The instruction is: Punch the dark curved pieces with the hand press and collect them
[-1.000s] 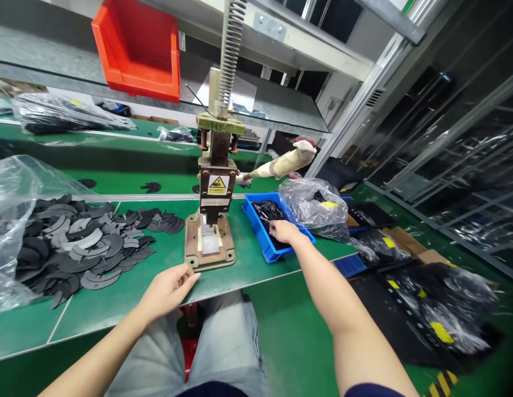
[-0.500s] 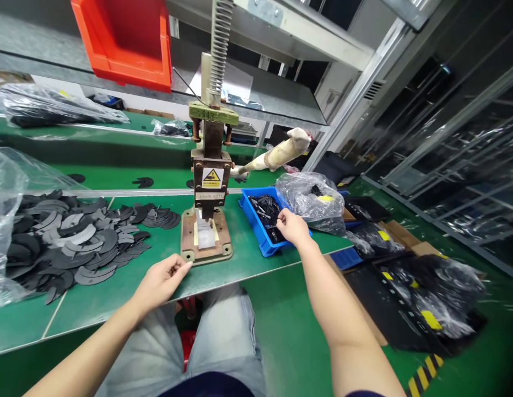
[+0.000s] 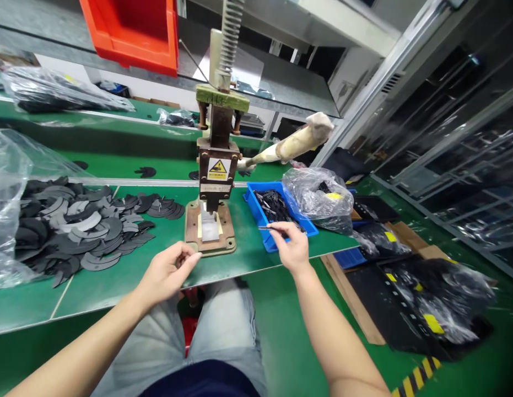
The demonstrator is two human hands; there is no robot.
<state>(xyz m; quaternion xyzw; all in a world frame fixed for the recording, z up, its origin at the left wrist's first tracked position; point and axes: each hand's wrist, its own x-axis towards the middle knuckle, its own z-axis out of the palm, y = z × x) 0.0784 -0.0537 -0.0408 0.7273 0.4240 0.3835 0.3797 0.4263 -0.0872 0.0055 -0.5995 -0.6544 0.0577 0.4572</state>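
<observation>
Strip [image 3: 263,227] pinched at one end by right hand [image 3: 290,242], by near-left corner of bin [image 3: 271,244], I judge to leave its tip free. Left hand [image 3: 168,271] half-curled at front edge of table [image 3: 115,286]; grip I can't tell.

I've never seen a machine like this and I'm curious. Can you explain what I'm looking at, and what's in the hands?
The camera sits on a person's head, looking forward and down, so those are their own bare hands. The tall metal machine looks like a hand press, with a spring, a side handle and a yellow warning label. On the green table lies a pile of dark curved pieces. The blue tray holds small dark parts. The right hand pinches a thin dark piece. The left hand is beside the machine's base; I can't tell whether it holds anything.
</observation>
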